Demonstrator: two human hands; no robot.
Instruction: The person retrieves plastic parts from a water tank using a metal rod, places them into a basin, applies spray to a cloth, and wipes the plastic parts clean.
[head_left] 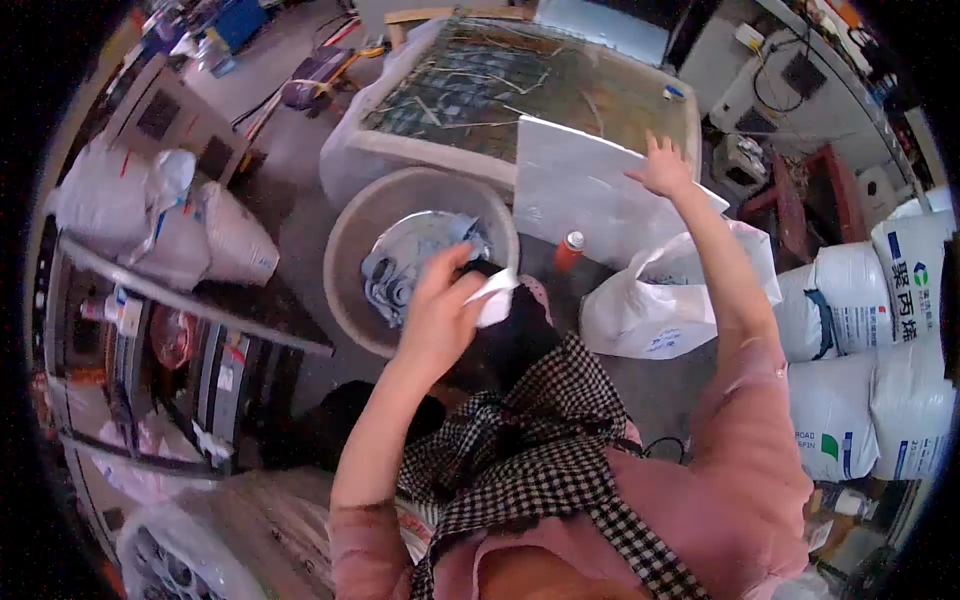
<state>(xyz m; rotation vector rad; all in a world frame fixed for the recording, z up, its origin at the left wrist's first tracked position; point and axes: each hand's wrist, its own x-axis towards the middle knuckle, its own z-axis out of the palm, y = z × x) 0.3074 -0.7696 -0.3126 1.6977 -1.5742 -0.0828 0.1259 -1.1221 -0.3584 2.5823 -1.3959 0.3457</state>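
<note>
Pinching a likely flimsy scrap (497, 302) by one edge in our left hand (438, 308), we're holding our right hand (664, 174) wide.

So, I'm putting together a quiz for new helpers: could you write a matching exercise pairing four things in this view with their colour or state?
1. left hand
2. right hand
3. round tub
4. canister

a. contains grey pieces
b. orange-red, with a pale top
c. gripping a small white piece
d. fingers spread, by the white board

Pairs: 1-c, 2-d, 3-a, 4-b
</note>
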